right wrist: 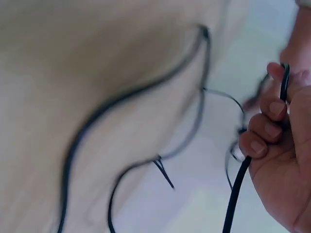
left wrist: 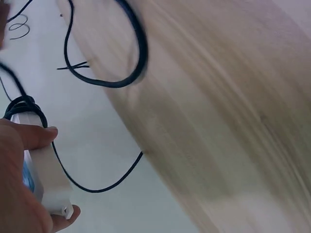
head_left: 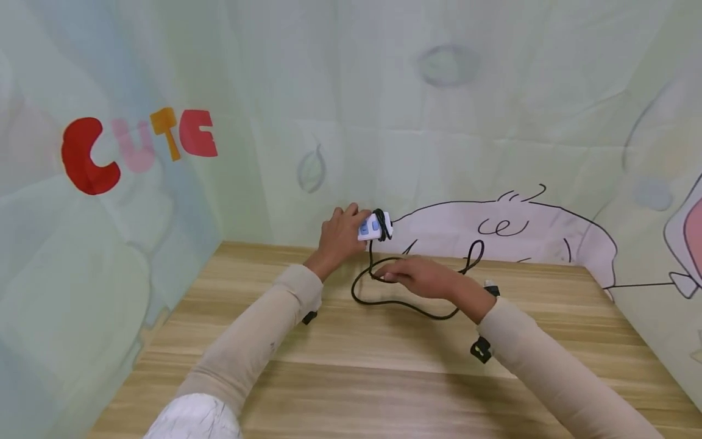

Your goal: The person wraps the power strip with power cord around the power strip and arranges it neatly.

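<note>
My left hand [head_left: 342, 235] grips a small white power strip [head_left: 375, 226] with blue socket faces, held up near the back edge of the table. Black cord is wound around the strip's right end. In the left wrist view, thumb and fingers clasp the white casing [left wrist: 51, 177] just beside the cord windings [left wrist: 26, 104]. My right hand [head_left: 425, 277], lower and to the right, holds the black cord [head_left: 406, 303]; its curled fingers enclose it in the right wrist view, where a length of cord [right wrist: 235, 199] emerges below. Slack cord hangs in loops around this hand.
A wood-grain table [head_left: 351, 378] lies beneath both hands. Behind it hangs a pale printed backdrop [head_left: 351, 122] with cartoon drawings and coloured letters [head_left: 90, 155]. A small dark object with a light tip [head_left: 490, 288] shows beside the right wrist; its kind is unclear.
</note>
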### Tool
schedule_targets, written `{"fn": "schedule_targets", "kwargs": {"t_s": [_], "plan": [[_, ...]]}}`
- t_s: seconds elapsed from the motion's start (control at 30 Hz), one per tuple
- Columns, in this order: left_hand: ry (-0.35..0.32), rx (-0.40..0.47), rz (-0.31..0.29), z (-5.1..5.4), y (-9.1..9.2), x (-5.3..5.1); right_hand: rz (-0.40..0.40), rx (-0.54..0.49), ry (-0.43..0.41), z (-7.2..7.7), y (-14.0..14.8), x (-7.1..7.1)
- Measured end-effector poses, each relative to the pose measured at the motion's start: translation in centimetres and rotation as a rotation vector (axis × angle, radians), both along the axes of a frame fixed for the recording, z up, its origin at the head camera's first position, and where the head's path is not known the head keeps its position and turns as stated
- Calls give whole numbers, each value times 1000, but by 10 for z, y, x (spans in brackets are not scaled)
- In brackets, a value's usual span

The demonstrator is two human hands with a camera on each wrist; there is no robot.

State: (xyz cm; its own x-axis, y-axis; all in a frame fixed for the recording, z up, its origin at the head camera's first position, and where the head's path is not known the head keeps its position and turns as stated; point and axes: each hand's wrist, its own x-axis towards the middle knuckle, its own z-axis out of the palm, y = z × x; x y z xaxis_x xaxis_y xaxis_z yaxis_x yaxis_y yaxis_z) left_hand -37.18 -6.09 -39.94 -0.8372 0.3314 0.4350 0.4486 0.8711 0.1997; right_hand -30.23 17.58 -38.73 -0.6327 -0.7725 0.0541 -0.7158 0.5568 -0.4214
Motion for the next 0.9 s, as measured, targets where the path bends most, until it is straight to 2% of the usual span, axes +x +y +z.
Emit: {"fn": "schedule_targets", "kwargs": {"t_s": [0.2,0.27,0.33,0.47,0.67,0.9], "plan": [[32,-71,-38,-13,-1,6,-9,-127,-12,20,12,-12],[45,-85,-70,-16,0,7,-26,-182,26,25,16,-18],[61,-91,-104,-17,3,8,-64,-237,99,30,19,-25],[96,-105,-159,-16,7,11,-213,-316,217,36,18,-38],[131,-117,-232,-19,9,15,-457,-367,247,27,9,-51],[149,-106,-298,-21,10,19,-594,-361,221,6,3,-66]]}}
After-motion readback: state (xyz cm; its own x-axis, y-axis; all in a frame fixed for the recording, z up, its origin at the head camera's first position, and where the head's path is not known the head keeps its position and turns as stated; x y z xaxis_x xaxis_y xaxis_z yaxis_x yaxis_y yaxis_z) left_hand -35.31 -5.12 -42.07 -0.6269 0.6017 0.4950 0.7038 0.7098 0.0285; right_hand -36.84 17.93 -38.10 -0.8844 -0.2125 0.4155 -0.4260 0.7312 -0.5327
